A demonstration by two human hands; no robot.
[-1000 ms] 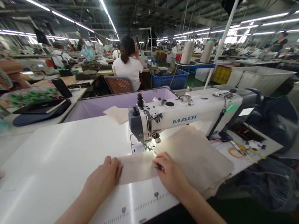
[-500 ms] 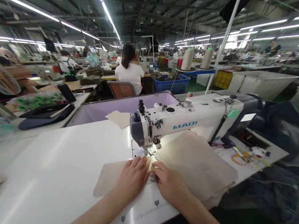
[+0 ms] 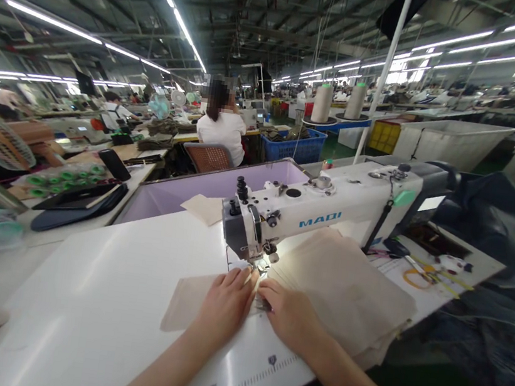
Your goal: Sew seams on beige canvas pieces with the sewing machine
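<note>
My left hand (image 3: 228, 300) lies flat on a beige fabric piece (image 3: 182, 300), fingertips close to the presser foot (image 3: 259, 265) of a white sewing machine (image 3: 316, 210). My right hand (image 3: 291, 314) is closed, its thumb and forefinger together at the right side of the work, just in front of the foot. A small dark, metallic-looking thing shows under its curled fingers; what it is I cannot make out. Right of the needle, a stack of beige fabric pieces (image 3: 345, 280) lies beneath the machine arm, beside my right hand.
The white tabletop (image 3: 96, 298) stretches left. Behind it stands a lilac bin (image 3: 167, 190), with a loose beige piece (image 3: 203, 208) at its edge. Orange-handled scissors (image 3: 417, 277) lie at right. Thread cones (image 3: 322, 105) stand behind the machine. A person in white (image 3: 222, 131) sits farther back.
Both hands have shifted very slightly toward the presser foot, and the left-hand fabric piece has moved a little with them. The view has tilted slightly.
</note>
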